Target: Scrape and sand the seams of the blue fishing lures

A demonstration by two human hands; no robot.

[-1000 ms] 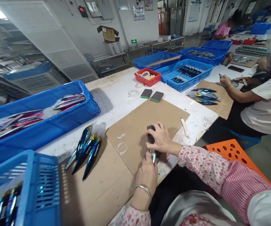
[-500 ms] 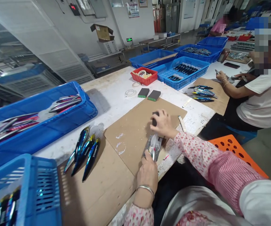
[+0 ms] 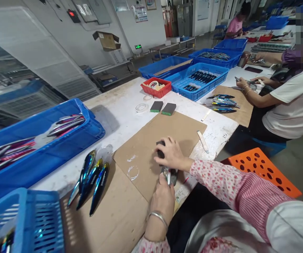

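My left hand (image 3: 162,200) is closed around the near end of a shiny silvery fishing lure (image 3: 167,175), low over the brown cardboard (image 3: 151,137). Under the lure is a dark slab, mostly hidden by my hands. My right hand (image 3: 172,154) grips a dark sanding block (image 3: 160,149), its fingers curled over the top, right at the lure's far end. Whether block and lure touch, I cannot tell. To the left, several blue-black lures (image 3: 98,186) with clear lips lie grouped on brown cardboard.
Two sanding blocks (image 3: 168,108), a tape roll (image 3: 141,107) and a red basket (image 3: 156,88) stand beyond the cardboard. Blue crates (image 3: 48,154) of lures line the left. A white-handled tool (image 3: 202,141) lies right, above an orange perforated stool (image 3: 264,170). A co-worker (image 3: 291,102) sits at right.
My right hand has drawn the sanding block back toward my left hand, covering more of the slab and lure. The whole view has shifted slightly.
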